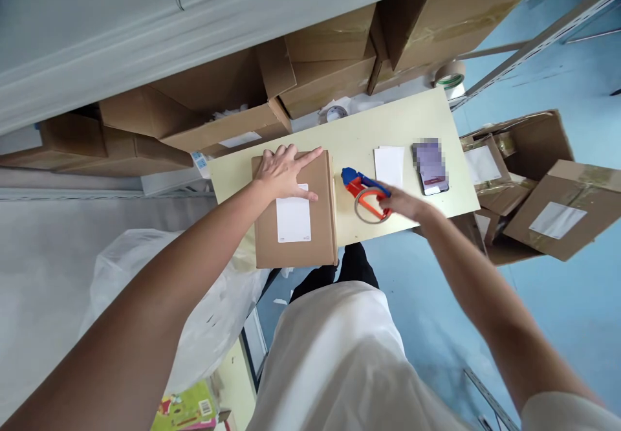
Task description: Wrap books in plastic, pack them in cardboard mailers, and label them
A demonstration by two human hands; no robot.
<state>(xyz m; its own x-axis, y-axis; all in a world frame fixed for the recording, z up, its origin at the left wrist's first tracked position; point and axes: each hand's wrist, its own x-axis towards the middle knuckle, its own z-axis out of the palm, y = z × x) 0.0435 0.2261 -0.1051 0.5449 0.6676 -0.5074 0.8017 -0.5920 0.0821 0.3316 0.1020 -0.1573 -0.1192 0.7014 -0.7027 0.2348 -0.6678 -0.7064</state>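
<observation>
A flat brown cardboard box (295, 250) with a white label (293, 219) lies on the pale yellow table (369, 127). My left hand (284, 172) rests flat on the box's far end, fingers stretched out. To the right of the box, my right hand (402, 203) grips the handle of a red and blue tape dispenser (363, 193) that sits on the table.
A white card (389, 165) and a phone (429, 167) lie on the table's right part. Stacked cardboard boxes (320, 62) stand behind the table, with tape rolls (449, 74) near them. Sealed boxes (557, 211) sit on the blue floor at right. A white plastic bag (213, 327) hangs at left.
</observation>
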